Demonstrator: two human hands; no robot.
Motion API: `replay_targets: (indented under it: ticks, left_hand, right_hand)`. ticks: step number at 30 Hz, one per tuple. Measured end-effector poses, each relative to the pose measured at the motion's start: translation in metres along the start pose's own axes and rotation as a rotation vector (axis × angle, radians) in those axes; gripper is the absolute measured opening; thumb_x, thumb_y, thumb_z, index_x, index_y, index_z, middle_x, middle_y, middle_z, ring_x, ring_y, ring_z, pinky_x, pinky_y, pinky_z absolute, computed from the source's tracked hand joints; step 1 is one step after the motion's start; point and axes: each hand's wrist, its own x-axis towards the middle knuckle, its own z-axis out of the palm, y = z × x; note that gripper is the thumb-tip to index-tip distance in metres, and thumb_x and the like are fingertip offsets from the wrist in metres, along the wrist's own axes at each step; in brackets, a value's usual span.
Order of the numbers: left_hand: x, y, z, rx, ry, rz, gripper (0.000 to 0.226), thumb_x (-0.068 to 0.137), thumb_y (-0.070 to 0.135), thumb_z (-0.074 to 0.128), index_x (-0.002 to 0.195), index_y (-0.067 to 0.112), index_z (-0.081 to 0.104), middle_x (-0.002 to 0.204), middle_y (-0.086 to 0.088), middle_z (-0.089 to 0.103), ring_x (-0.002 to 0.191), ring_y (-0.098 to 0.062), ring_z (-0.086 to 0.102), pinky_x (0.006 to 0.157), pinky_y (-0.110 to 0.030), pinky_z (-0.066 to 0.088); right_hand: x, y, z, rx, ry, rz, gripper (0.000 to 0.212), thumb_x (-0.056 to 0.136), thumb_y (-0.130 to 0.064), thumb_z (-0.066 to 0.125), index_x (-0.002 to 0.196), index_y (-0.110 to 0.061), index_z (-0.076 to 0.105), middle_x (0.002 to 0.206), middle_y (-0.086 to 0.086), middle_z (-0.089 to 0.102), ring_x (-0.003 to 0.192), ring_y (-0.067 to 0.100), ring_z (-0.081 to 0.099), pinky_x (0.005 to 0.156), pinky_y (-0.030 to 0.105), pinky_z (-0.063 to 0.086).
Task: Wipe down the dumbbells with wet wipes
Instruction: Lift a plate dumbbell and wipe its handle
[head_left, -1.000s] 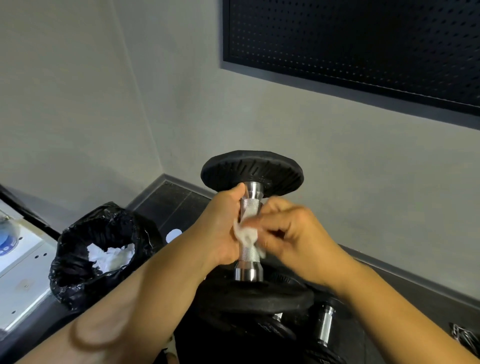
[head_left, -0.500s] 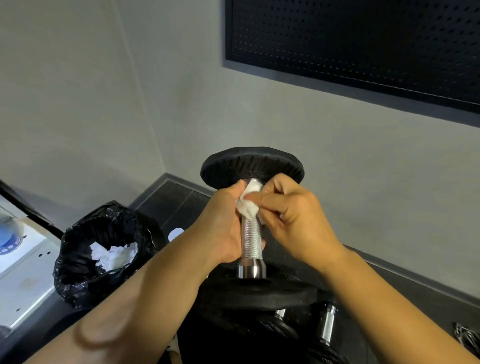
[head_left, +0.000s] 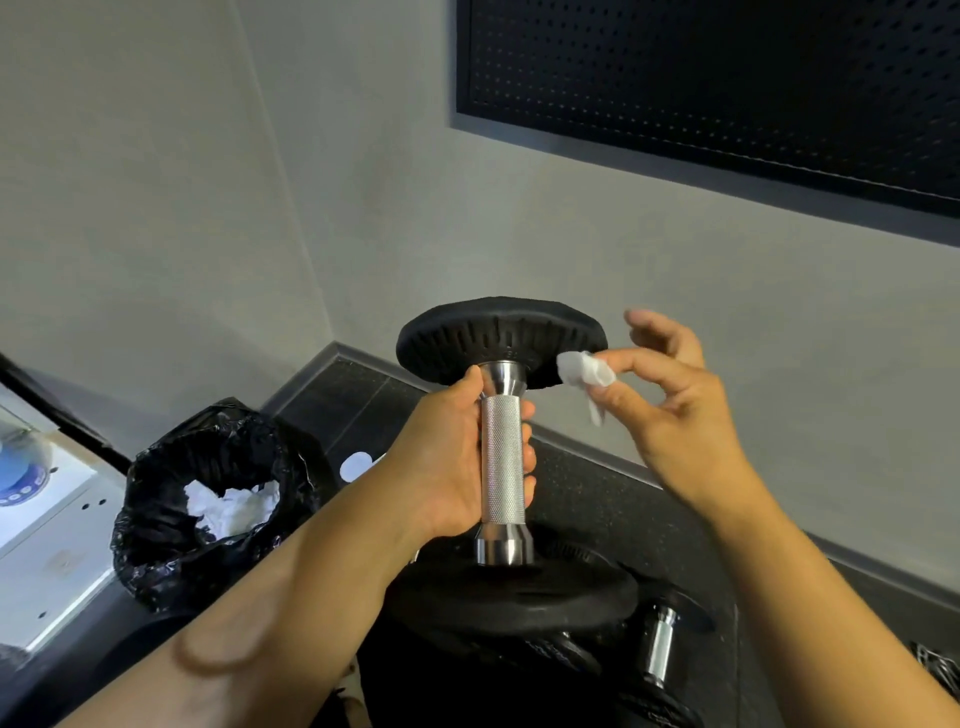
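A left hand (head_left: 447, 462) wraps the knurled chrome handle of an upright dumbbell (head_left: 501, 457) with black ribbed plates, standing on other dumbbells (head_left: 657, 649). The right hand (head_left: 675, 410) pinches a crumpled, apparently damp wipe (head_left: 584, 374) beside the top plate.

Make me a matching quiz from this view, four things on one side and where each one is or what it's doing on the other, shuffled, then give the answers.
1. white crumpled wet wipe
2. knurled chrome dumbbell handle
3. black bin bag
4. second chrome-handled dumbbell

A. lying low at the right
B. gripped upright by the left hand
C. holding used white wipes
D. pinched by the right hand beside the top plate

Pairs: 1-D, 2-B, 3-C, 4-A
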Motion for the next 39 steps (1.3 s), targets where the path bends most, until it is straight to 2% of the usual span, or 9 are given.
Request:
replay_targets:
  ticks: [3, 7, 10, 15, 19, 24, 30, 33, 39]
  left_hand:
    - [-0.001, -0.001, 0.003, -0.046, -0.026, -0.008, 0.059, 0.094, 0.059, 0.036, 0.099, 0.007, 0.064, 0.072, -0.005, 0.052, 0.063, -0.016, 0.049, 0.063, -0.03, 0.043]
    - [0.002, -0.001, 0.003, -0.005, -0.035, 0.026, 0.062, 0.094, 0.059, 0.036, 0.113, 0.007, 0.063, 0.077, -0.005, 0.057, 0.072, -0.018, 0.054, 0.076, -0.035, 0.046]
    - [0.006, -0.003, 0.005, 0.115, -0.015, 0.069, 0.057, 0.094, 0.06, 0.036, 0.12, 0.015, 0.06, 0.088, -0.005, 0.065, 0.081, -0.019, 0.061, 0.088, -0.042, 0.046]
    - [0.007, 0.007, 0.009, 0.188, 0.022, 0.047, 0.047, 0.093, 0.059, 0.042, 0.104, 0.017, 0.062, 0.085, -0.003, 0.06, 0.073, -0.016, 0.056, 0.069, -0.036, 0.045]
    - [0.005, 0.011, 0.007, 0.127, 0.009, 0.069, 0.033, 0.094, 0.045, 0.047, 0.097, 0.015, 0.061, 0.082, -0.002, 0.059, 0.072, -0.015, 0.054, 0.068, -0.032, 0.045]
    - [0.009, 0.012, 0.005, -0.002, -0.009, 0.114, 0.041, 0.095, 0.046, 0.044, 0.109, 0.014, 0.066, 0.079, -0.004, 0.064, 0.072, -0.016, 0.06, 0.07, -0.032, 0.046]
    - [0.007, 0.02, 0.008, -0.032, -0.003, 0.142, 0.035, 0.094, 0.041, 0.046, 0.086, 0.011, 0.063, 0.065, -0.005, 0.058, 0.059, -0.018, 0.056, 0.06, -0.029, 0.045]
    - [0.01, 0.02, 0.004, 0.002, 0.073, 0.144, 0.043, 0.093, 0.047, 0.048, 0.093, 0.007, 0.063, 0.066, -0.007, 0.054, 0.058, -0.018, 0.052, 0.056, -0.028, 0.044]
    - [0.012, 0.014, 0.003, -0.052, 0.062, 0.121, 0.04, 0.093, 0.046, 0.047, 0.099, 0.011, 0.065, 0.077, -0.007, 0.062, 0.068, -0.02, 0.059, 0.068, -0.033, 0.049]
  right_hand:
    - [0.007, -0.002, 0.009, 0.024, -0.072, -0.075, 0.007, 0.084, -0.019, 0.068, 0.081, -0.021, 0.073, 0.102, 0.008, 0.065, 0.116, 0.014, 0.055, 0.103, 0.032, 0.042]
    - [0.014, -0.016, 0.02, -0.372, 0.081, -0.391, 0.014, 0.085, -0.011, 0.065, 0.091, -0.021, 0.074, 0.101, 0.001, 0.06, 0.104, 0.019, 0.053, 0.081, 0.024, 0.045]
    - [0.019, -0.039, 0.03, -0.59, 0.066, -0.478, 0.022, 0.086, -0.029, 0.054, 0.095, -0.02, 0.073, 0.099, 0.002, 0.054, 0.093, 0.013, 0.047, 0.063, 0.025, 0.039]
    - [0.018, -0.047, 0.035, -0.692, 0.123, -0.579, 0.017, 0.086, -0.021, 0.058, 0.092, -0.018, 0.074, 0.101, 0.006, 0.052, 0.095, 0.024, 0.047, 0.058, 0.032, 0.039]
    - [0.004, -0.041, 0.027, -0.677, 0.178, -0.641, 0.014, 0.088, -0.019, 0.061, 0.086, -0.013, 0.074, 0.089, 0.007, 0.05, 0.084, 0.021, 0.045, 0.062, 0.037, 0.04]
    - [0.002, -0.019, 0.038, -0.594, -0.076, -0.495, 0.027, 0.089, -0.033, 0.053, 0.095, -0.014, 0.072, 0.087, 0.001, 0.049, 0.07, 0.018, 0.051, 0.052, 0.038, 0.048]
    - [-0.004, -0.013, 0.039, -0.297, -0.414, -0.303, 0.021, 0.082, -0.014, 0.069, 0.1, -0.02, 0.075, 0.085, -0.005, 0.053, 0.077, 0.009, 0.055, 0.067, 0.03, 0.053]
    - [-0.017, -0.011, 0.035, -0.143, -0.634, -0.116, 0.026, 0.081, -0.005, 0.071, 0.102, -0.019, 0.075, 0.098, -0.005, 0.063, 0.091, 0.011, 0.064, 0.083, 0.033, 0.055]
    - [-0.005, -0.008, 0.041, -0.231, -0.364, -0.257, 0.025, 0.083, -0.006, 0.069, 0.092, -0.028, 0.077, 0.078, -0.006, 0.054, 0.073, 0.003, 0.053, 0.064, 0.018, 0.047]
